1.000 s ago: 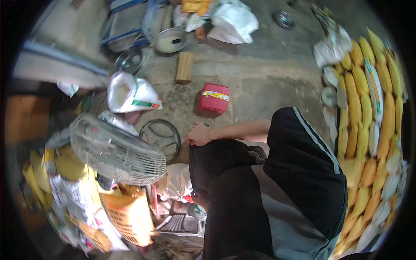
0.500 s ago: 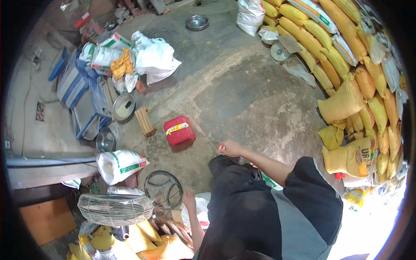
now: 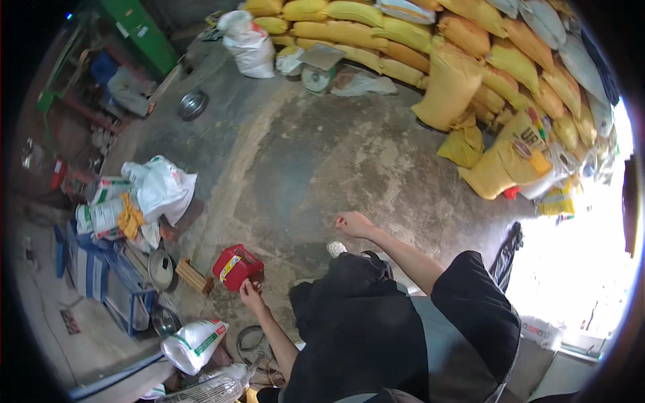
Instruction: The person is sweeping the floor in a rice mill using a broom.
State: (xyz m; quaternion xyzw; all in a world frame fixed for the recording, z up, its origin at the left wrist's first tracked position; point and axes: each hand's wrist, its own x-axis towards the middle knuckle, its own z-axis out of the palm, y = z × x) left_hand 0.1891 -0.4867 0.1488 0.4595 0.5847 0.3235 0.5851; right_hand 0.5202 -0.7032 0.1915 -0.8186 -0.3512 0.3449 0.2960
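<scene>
My left hand point(image 3: 251, 294) is partly curled in front of a small red box-shaped thing point(image 3: 233, 269) with a yellow and white label and an open frame on one side. In the picture its fingertips overlap the lower edge of that box; whether they touch I cannot tell. My right hand point(image 3: 355, 224) hangs over the bare concrete floor point(image 3: 316, 161), fingers bent inward and bunched. Anything inside either hand is hidden. Just below the right hand, a white patterned tip, perhaps a shoe point(image 3: 336, 249), shows past my dark clothing.
Yellow sacks point(image 3: 339, 32) are stacked along the far and right sides, with a scale point(image 3: 316, 79) before them. White sacks point(image 3: 166, 188), a wooden block point(image 3: 192, 276) and metal bowls point(image 3: 193, 105) lie leftward. A fan point(image 3: 208, 389) stands at lower left.
My view has swung right, so the sack stack and floor items sit further left. My left hand has risen forward, from beside the steering wheel to in front of the red box. My right hand remains bent.
</scene>
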